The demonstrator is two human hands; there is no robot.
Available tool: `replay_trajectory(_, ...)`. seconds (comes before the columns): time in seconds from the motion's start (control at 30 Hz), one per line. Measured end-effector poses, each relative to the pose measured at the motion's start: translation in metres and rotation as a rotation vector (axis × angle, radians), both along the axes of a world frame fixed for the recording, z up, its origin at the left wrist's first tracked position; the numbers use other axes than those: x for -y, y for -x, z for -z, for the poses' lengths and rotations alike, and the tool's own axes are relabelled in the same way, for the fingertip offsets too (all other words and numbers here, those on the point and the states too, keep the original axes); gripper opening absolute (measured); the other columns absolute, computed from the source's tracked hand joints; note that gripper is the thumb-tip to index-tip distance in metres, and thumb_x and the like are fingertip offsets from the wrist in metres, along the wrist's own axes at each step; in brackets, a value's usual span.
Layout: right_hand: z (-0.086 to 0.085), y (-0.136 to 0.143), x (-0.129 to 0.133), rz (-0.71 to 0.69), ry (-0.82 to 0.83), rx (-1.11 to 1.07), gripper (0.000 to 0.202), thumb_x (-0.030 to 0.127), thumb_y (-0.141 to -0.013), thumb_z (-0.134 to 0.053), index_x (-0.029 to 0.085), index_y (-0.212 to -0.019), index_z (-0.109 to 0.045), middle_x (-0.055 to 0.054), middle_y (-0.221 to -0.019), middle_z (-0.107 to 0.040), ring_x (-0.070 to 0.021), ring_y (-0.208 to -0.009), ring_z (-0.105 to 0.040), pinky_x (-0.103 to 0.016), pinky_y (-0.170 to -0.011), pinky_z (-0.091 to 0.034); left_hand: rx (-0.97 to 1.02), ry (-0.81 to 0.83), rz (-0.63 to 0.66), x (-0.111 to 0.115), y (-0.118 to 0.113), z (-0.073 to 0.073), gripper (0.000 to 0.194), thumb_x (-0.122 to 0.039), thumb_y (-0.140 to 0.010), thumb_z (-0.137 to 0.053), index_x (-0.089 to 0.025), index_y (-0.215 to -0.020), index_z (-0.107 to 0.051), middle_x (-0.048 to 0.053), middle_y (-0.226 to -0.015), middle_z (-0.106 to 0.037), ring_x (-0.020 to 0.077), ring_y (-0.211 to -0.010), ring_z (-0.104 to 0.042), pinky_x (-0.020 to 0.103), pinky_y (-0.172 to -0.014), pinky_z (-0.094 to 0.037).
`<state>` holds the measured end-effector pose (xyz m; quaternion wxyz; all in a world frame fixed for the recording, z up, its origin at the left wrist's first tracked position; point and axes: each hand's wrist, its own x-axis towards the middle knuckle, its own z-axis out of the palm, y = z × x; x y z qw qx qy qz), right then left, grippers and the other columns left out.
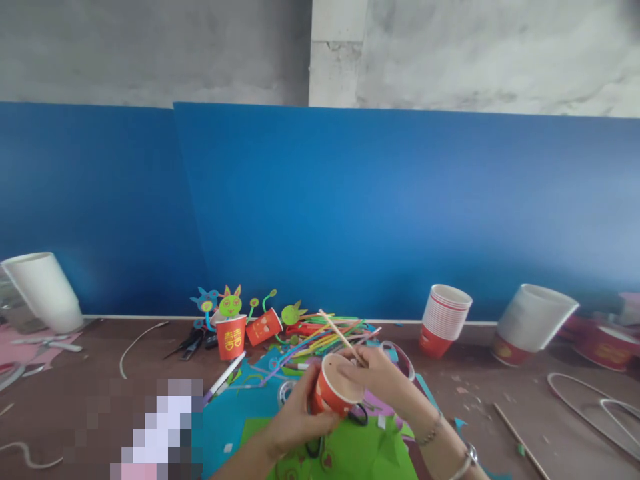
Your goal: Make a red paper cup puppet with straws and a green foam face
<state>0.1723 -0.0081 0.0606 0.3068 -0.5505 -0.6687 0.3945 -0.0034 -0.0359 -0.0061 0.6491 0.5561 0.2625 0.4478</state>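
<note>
My left hand (300, 413) is wrapped round a red paper cup (333, 395), tilted with its pale flat end towards me. A small dark spot shows on that end. In my right hand (375, 373) is a thin pale stick (337, 333), pointing up and to the left; the fingers are bent close over the cup's pale end. Beneath the hands lie green paper (365, 453) and blue paper (215, 427). Just behind them is a pile of coloured strips (320, 340).
Red cups with paper animal faces (231, 337) are at the back left. Stacked cups (445, 320) and larger white cups (537, 320) stand right, another white stack (45, 293) far left. A wooden stick (520, 440) lies front right. Behind rises a blue panel (350, 213).
</note>
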Motion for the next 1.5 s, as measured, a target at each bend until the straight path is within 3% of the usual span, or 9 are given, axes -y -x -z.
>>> replay_trajectory(0.13,-0.006,0.005,0.007,-0.037,-0.018,0.169,0.014,0.028,-0.073,-0.059,0.016,-0.066,-0.060,0.004,-0.053,-0.048,-0.0099,-0.050,-0.039,-0.022,-0.046,-0.027,0.033,-0.073,0.104,0.002,-0.001,-0.007,0.061,-0.033,-0.068,-0.077,-0.021,-0.121,-0.050,0.010,-0.118,-0.060,0.0273,-0.109,-0.057,0.040,-0.093,-0.043)
replay_trajectory(0.3,-0.013,0.012,0.012,-0.025,-0.036,0.150,0.015,0.028,-0.076,-0.054,0.016,-0.069,-0.060,0.001,-0.062,-0.055,-0.0127,-0.059,-0.047,-0.021,-0.051,-0.034,0.054,-0.084,0.100,0.005,-0.002,-0.018,0.053,-0.026,-0.068,-0.077,-0.019,-0.113,-0.050,0.009,-0.112,-0.061,0.0255,-0.103,-0.060,0.037,-0.089,-0.045)
replay_trajectory(0.53,-0.016,0.014,0.012,0.060,-0.031,0.143,0.013,0.027,-0.073,-0.055,0.017,-0.065,-0.057,0.001,-0.061,-0.055,-0.0135,-0.059,-0.048,-0.021,-0.051,-0.033,0.007,-0.150,0.052,0.004,-0.002,-0.013,0.056,-0.027,-0.070,-0.075,-0.021,-0.116,-0.045,0.012,-0.122,-0.057,0.0285,-0.114,-0.054,0.041,-0.096,-0.041)
replay_trajectory(0.87,-0.013,0.011,0.011,0.056,-0.114,0.170,0.009,0.024,-0.072,-0.055,0.018,-0.065,-0.057,0.000,-0.061,-0.056,-0.0152,-0.060,-0.050,-0.022,-0.052,-0.035,-0.149,-0.256,-0.053,0.007,-0.002,-0.014,0.061,-0.027,-0.072,-0.071,-0.021,-0.125,-0.042,0.014,-0.126,-0.055,0.0311,-0.122,-0.049,0.043,-0.102,-0.039)
replay_trajectory(1.1,-0.012,0.011,0.010,0.048,-0.130,0.169,0.009,0.025,-0.074,-0.056,0.018,-0.069,-0.058,-0.001,-0.064,-0.058,-0.0163,-0.063,-0.053,-0.023,-0.054,-0.036,-0.142,-0.288,-0.102,0.005,-0.002,-0.004,0.066,-0.022,-0.072,-0.070,-0.021,-0.129,-0.037,0.016,-0.132,-0.049,0.0321,-0.126,-0.045,0.045,-0.105,-0.036)
replay_trajectory(1.33,-0.007,0.010,0.009,0.037,-0.178,0.116,0.008,0.024,-0.074,-0.057,0.017,-0.072,-0.060,0.000,-0.066,-0.059,-0.0163,-0.065,-0.053,-0.024,-0.056,-0.038,-0.208,-0.308,-0.134,0.007,-0.002,-0.012,0.068,-0.021,-0.072,-0.070,-0.019,-0.132,-0.038,0.017,-0.134,-0.048,0.0330,-0.125,-0.046,0.047,-0.106,-0.037)
replay_trajectory(1.5,-0.009,0.011,0.009,0.032,-0.195,0.139,0.010,0.024,-0.073,-0.058,0.017,-0.066,-0.058,-0.001,-0.065,-0.059,-0.0165,-0.064,-0.053,-0.024,-0.056,-0.038,-0.236,-0.357,-0.147,0.008,-0.001,-0.012,0.068,-0.020,-0.072,-0.069,-0.024,-0.134,-0.043,0.012,-0.138,-0.048,0.0333,-0.129,-0.042,0.045,-0.107,-0.036)
